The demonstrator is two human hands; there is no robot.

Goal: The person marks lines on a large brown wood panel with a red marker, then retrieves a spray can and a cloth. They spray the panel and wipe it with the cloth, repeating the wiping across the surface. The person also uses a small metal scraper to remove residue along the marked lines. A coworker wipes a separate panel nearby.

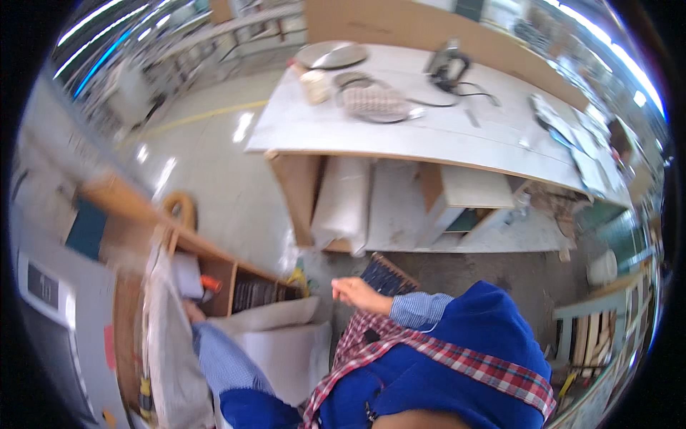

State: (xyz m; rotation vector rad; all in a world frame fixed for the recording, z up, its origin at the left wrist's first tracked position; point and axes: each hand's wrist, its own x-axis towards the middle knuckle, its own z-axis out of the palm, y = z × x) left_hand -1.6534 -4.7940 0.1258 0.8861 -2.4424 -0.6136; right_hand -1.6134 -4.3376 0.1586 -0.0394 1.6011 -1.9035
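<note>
My left hand (194, 312) reaches into a compartment of the low wooden shelf unit (227, 266), beside a white item (188, 276) and an orange object (211, 283). Its fingers are mostly hidden, so I cannot tell whether it holds anything. My right hand (361, 294) hovers in front of my body, fingers loosely bent, with nothing visible in it. Below and behind it is a dark slatted or grid-like piece with a brown edge (389, 274). Pale sheet material (279, 336) hangs or lies between my left arm and my body.
A white worktable (421, 139) stands ahead, bearing an iron (449, 69), a checked pad (371, 101), a round disc (331, 55) and papers (572, 136). Under it are a plastic-wrapped roll (341, 200) and a small cabinet (471, 189). A grey machine (50, 307) stands at left.
</note>
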